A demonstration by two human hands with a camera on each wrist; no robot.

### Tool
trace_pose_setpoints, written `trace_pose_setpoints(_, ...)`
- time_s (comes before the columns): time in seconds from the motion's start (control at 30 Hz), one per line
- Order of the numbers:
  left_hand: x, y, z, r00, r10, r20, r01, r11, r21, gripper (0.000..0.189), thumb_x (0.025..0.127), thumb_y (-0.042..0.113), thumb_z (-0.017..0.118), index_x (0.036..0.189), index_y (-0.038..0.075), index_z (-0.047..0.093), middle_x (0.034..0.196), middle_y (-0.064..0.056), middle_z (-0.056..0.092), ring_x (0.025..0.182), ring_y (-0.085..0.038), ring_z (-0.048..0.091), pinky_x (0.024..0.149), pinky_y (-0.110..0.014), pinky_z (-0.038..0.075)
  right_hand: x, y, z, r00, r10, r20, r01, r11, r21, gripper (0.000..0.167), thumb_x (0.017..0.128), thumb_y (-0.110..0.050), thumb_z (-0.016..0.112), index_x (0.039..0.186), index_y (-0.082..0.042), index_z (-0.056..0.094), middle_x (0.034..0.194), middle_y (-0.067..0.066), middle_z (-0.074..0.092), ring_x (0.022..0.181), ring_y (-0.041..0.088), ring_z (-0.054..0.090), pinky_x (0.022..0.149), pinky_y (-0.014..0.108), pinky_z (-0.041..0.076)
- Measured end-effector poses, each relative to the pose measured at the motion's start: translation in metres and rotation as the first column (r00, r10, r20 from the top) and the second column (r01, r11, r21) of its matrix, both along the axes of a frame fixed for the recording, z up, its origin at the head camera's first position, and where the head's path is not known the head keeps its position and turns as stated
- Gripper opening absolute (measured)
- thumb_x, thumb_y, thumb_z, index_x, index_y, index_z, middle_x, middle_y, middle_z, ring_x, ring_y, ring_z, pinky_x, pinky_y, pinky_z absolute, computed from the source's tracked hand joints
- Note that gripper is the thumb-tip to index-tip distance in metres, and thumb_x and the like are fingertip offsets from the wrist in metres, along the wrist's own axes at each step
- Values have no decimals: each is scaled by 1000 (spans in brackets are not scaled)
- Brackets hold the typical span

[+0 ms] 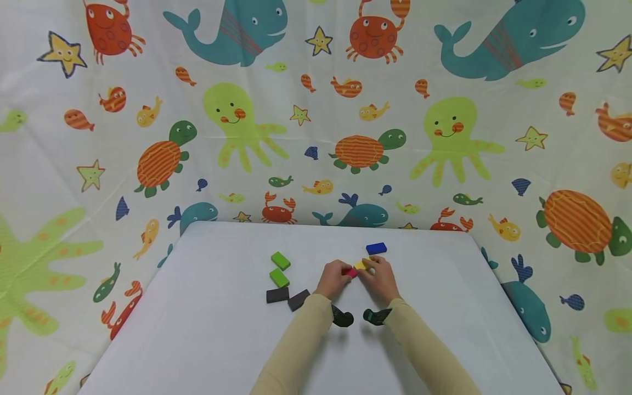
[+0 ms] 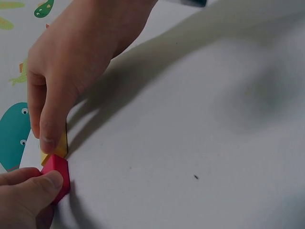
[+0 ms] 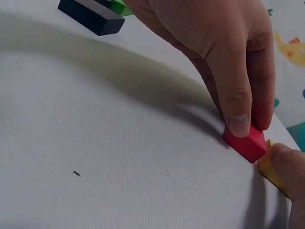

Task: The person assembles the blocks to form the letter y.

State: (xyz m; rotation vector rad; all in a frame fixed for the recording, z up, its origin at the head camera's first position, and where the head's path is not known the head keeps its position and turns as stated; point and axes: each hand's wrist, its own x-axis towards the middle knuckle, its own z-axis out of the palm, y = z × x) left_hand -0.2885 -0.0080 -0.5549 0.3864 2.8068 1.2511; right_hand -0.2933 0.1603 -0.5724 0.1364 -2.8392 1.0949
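My left hand [image 1: 334,278] pinches a red block [image 3: 246,143] between thumb and fingers on the white table. To its right, my right hand [image 1: 380,280] pinches a yellow block [image 1: 362,264], thumb on the near side. The two blocks sit end to end with their corners right at each other, as both wrist views show. A blue block [image 1: 377,248] lies just beyond the right hand. Close by the left wrist is a black block [image 1: 298,300], partly behind the sleeve in the head view.
Left of the hands lie another black block [image 1: 277,295] and two green blocks, one nearer [image 1: 278,278] and one farther [image 1: 280,261]. A curtain [image 1: 316,109] printed with sea animals hangs behind the white table [image 1: 207,329]. Each wrist wears a dark camera mount.
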Motion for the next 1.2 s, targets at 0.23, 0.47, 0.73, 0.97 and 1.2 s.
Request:
trace_pose_setpoints(0.23, -1, 0, -1, 1000, 1, -4, -1, 1000, -8, 27, 86, 6, 74, 112, -2, 71, 103, -9, 67, 94, -20, 60, 89, -34, 52, 1, -1, -4, 1000, -24, -6, 24, 999, -35, 50, 90, -30, 72, 129, -1, 62, 136, 20, 52, 127, 39, 45, 107, 56, 35)
trace_pose_setpoints(0.47, -2, 0, -1, 1000, 8, 5, -8, 1000, -12, 28, 86, 6, 74, 113, 0, 72, 104, -7, 67, 94, -18, 59, 89, -32, 52, 1, -4, -5, 999, -30, -29, 29, 999, -33, 50, 90, -29, 72, 129, 0, 62, 134, 20, 54, 126, 39, 47, 107, 55, 36)
trace_pose_setpoints(0.73, 1, 1, 3, 1000, 23, 6, -23, 999, -23, 27, 86, 5, 74, 113, 0, 72, 106, -9, 68, 97, -21, 60, 92, -35, 51, 2, -6, -3, 999, -23, -31, 22, 999, -30, 50, 90, -27, 72, 130, 1, 61, 135, 20, 54, 127, 39, 47, 106, 55, 36)
trace_pose_setpoints(0.97, 4, 3, 4, 999, 44, 12, -44, 999, -23, 26, 88, 6, 72, 113, 1, 71, 107, -8, 68, 101, -22, 61, 94, -36, 51, 1, -7, -4, 999, -13, -43, 12, 1000, -19, 49, 91, -26, 71, 129, 2, 61, 135, 21, 54, 126, 38, 47, 107, 54, 35)
trace_pose_setpoints(1.2, 4, 3, 6, 999, 45, 15, -44, 999, -16, 26, 88, 7, 72, 113, 0, 71, 106, -8, 68, 99, -21, 61, 94, -35, 51, 2, -8, -4, 999, -29, -14, 28, 999, -30, 49, 91, -27, 71, 130, 1, 61, 136, 20, 53, 127, 38, 46, 108, 54, 35)
